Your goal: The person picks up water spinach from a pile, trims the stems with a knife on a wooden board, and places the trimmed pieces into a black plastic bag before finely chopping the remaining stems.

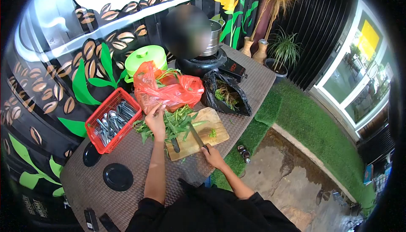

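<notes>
My right hand (pixel 215 156) is wrapped round the handle of a kitchen knife (pixel 197 136). Its blade slants over a wooden cutting board (pixel 206 124), the tip near some leafy greens (pixel 179 121). These long-stemmed greens spread over the board's left side and onto the table. My left hand (pixel 155 121) is at their left edge, just in front of a red plastic bag (pixel 150 90). Its fingers are pinched together; what is between them is too small to tell. Small chopped green bits (pixel 212 133) lie on the board's right side.
A red basket (pixel 92 127) of cutlery stands left, with two black plates (pixel 118 177) nearby. Behind are a lime-green lidded pot (pixel 146 56), a black bag (pixel 237 101) of plant scraps and a stove (pixel 198 65) bearing a metal pot. The table's edge (pixel 264 99) runs along the right.
</notes>
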Demonstrator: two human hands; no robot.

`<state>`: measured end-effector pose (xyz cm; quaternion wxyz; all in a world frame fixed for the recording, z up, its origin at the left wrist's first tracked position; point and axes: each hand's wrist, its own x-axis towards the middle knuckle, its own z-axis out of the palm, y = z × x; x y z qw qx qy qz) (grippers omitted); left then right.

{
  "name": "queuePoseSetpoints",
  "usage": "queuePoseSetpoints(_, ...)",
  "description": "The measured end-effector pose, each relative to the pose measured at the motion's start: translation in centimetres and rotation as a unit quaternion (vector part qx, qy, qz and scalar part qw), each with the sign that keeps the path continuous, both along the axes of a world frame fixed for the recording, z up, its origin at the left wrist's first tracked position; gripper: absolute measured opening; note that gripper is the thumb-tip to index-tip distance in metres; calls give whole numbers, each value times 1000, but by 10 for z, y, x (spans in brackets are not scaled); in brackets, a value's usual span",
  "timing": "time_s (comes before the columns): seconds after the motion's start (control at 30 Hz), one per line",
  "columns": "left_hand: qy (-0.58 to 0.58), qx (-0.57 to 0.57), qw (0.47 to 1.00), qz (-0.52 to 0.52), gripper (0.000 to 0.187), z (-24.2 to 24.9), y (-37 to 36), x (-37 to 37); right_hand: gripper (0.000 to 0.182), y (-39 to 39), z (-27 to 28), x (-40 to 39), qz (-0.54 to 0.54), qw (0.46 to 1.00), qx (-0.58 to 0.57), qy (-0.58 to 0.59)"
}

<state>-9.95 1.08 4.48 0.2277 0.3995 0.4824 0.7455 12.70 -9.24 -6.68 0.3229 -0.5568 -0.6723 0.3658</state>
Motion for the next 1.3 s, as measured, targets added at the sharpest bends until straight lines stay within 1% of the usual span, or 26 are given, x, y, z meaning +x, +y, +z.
queuePoseSetpoints(0.03,91,13,996,-19,19,13,-6,4,35,0,6,6,1,999,-37,-8)
queuePoseSetpoints(0.07,181,27,982,-39,19,19,-8,8,35,-1,10,10,-1,999,-38,-8)
queuePoseSetpoints(0.1,152,7,983,-107,23,17,-6,13,35,-2,11,14,-12,1000,-13,7)
queuePoseSetpoints(0.13,152,6,982,-109,23,15,-7,18,35,-4,11,19,-23,999,13,22)
queuePoseSetpoints(0.2,277,-108,931,-213,17,7,-10,30,36,-7,12,30,-21,1000,-1,9)
queuePoseSetpoints(0.23,276,-108,930,-215,17,1,-12,37,36,-10,16,33,-18,999,-46,12)
queuePoseSetpoints(0.27,297,-124,914,-246,13,-6,-15,47,36,-13,20,35,-14,996,-91,15)
queuePoseSetpoints(0.3,317,-139,897,-276,11,-16,-16,54,36,-16,17,35,-16,996,-91,13)
queuePoseSetpoints(0.33,316,-138,897,-278,11,-32,-16,60,34,-20,13,34,-17,998,-61,-16)
queuePoseSetpoints(0.37,346,-134,887,-274,11,-48,-15,65,34,-24,9,33,-18,998,-31,-46)
queuePoseSetpoints(0.4,376,-129,877,-269,12,-63,-15,70,34,-26,8,33,-20,998,-31,-47)
queuePoseSetpoints(0.47,369,-152,874,-276,14,-84,-17,76,35,-29,6,33,-45,995,-29,-83)
queuePoseSetpoints(0.53,325,-165,893,-264,14,-103,-19,82,36,-26,7,37,-71,992,-49,-97)
queuePoseSetpoints(0.57,325,-166,892,-265,14,-110,-18,85,36,-25,7,40,-96,987,-69,-110)
queuePoseSetpoints(0.6,351,-156,888,-253,8,-115,-18,88,36,-22,6,42,-97,987,-70,-110)
queuePoseSetpoints(0.67,377,-145,882,-243,5,-124,-20,95,38,-16,2,47,-89,988,-40,-116)
queuePoseSetpoints(0.77,410,-121,875,-227,11,-126,-27,102,36,-12,2,48,-90,987,-51,-127)
queuePoseSetpoints(0.83,471,-52,858,-198,14,-121,-34,104,34,-11,0,49,-97,984,-51,-137)
queuePoseSetpoints(0.87,472,-52,858,-199,14,-118,-35,105,34,-10,0,50,-88,985,-45,-145)
queuePoseSetpoints(0.93,424,-99,876,-208,17,-118,-38,106,34,-10,2,50,-79,984,-41,-151)
queuePoseSetpoints(0.97,424,-100,876,-208,17,-117,-38,106,34,-10,3,51,-73,981,-39,-176)
queuePoseSetpoints(1.03,356,-119,899,-224,18,-113,-36,107,33,-12,10,51,-67,976,-36,-202)
queuePoseSetpoints(1.1,359,-123,896,-229,16,-112,-35,106,33,-14,14,50,-57,965,-34,-252)
queuePoseSetpoints(1.17,362,-128,893,-235,14,-114,-33,104,34,-16,15,46,-58,963,-34,-262)
queuePoseSetpoints(1.23,402,-82,884,-222,9,-118,-30,103,34,-19,13,42,-61,960,-35,-273)
queuePoseSetpoints(1.3,392,-92,888,-221,9,-120,-29,106,35,-19,12,38,-47,961,-34,-272)
